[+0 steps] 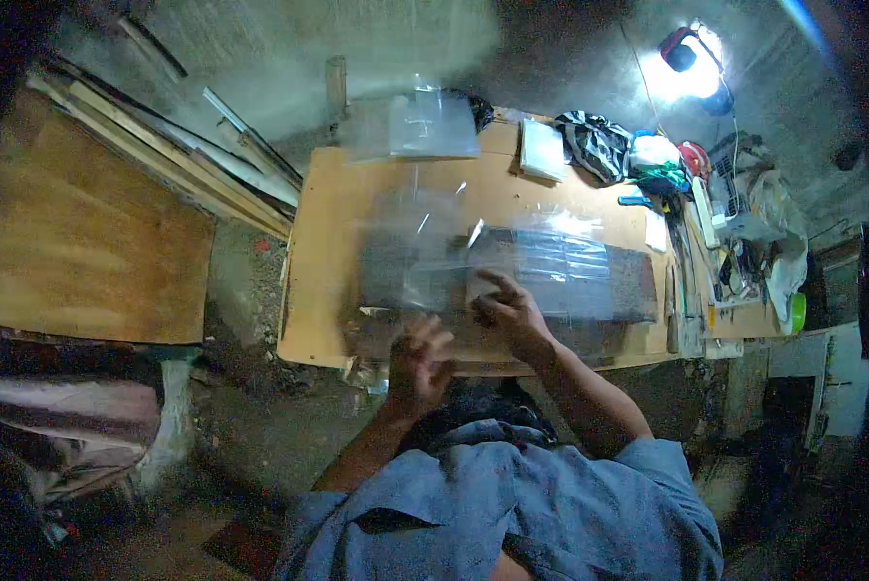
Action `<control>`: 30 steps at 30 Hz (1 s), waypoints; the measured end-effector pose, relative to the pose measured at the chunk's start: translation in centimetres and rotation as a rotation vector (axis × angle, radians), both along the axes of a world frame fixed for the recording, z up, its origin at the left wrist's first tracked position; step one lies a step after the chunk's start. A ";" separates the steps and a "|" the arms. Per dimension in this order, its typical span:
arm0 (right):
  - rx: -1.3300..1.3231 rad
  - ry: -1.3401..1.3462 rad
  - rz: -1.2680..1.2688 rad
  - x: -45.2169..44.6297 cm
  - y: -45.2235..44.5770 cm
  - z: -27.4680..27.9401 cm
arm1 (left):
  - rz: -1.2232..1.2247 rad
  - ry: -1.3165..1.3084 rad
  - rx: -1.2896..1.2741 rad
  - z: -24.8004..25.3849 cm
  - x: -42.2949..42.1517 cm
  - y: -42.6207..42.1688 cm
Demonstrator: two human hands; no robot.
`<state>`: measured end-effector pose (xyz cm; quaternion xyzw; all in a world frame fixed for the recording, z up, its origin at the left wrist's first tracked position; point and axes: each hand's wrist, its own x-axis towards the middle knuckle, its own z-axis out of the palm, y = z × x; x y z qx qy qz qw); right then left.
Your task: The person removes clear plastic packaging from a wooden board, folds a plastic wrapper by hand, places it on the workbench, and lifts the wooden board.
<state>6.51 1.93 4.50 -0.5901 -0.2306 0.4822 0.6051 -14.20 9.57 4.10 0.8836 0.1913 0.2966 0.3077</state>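
Note:
My left hand (pixel 422 363) is over the near edge of the table, blurred by motion, its fingers apart and nothing visible in them. My right hand (pixel 507 312) is over the near side of a dark flat board (pixel 633 281), index finger stretched out to the left and the others partly bent. I make out nothing held in it. A clear plastic sheet (pixel 415 237), smeared by motion, spans the left part of the board. More shiny clear plastic (pixel 560 257) lies on the board to the right. Whether my fingertips touch the plastic cannot be told.
At the back of the wooden table (pixel 323 213) lie a stack of clear plastic (pixel 434 126), a white packet (pixel 542 150) and a striped black bag (pixel 594 145). A blue-handled cutter (pixel 634 200) and several tools line the right side. A lamp (pixel 691 63) shines behind.

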 end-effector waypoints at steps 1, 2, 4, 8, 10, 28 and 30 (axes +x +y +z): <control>0.091 -0.043 0.025 0.5 -0.4 0.4 | 0.003 -0.001 -0.002 -2.4 -0.1 0.2; 0.184 -0.087 0.050 0.8 -0.6 1.1 | 0.101 -0.087 -0.216 -6.6 -0.2 0.7; 0.208 -0.011 0.076 0.8 -1.4 5.1 | 0.198 -0.177 -0.428 -7.1 0.5 0.9; 0.398 0.040 0.064 2.9 -3.3 7.2 | 0.052 -0.317 -1.102 -1.5 2.8 1.6; 0.391 -0.029 0.016 4.1 -4.4 8.7 | -0.102 -0.279 -1.302 -0.9 4.1 1.6; -0.344 -0.259 -0.290 13.7 -18.3 -5.7 | 0.099 -0.075 -1.204 -5.2 16.3 -6.0; -0.338 -0.414 -0.366 13.5 -19.0 -8.5 | 0.094 -0.046 -1.175 -6.9 15.7 -6.5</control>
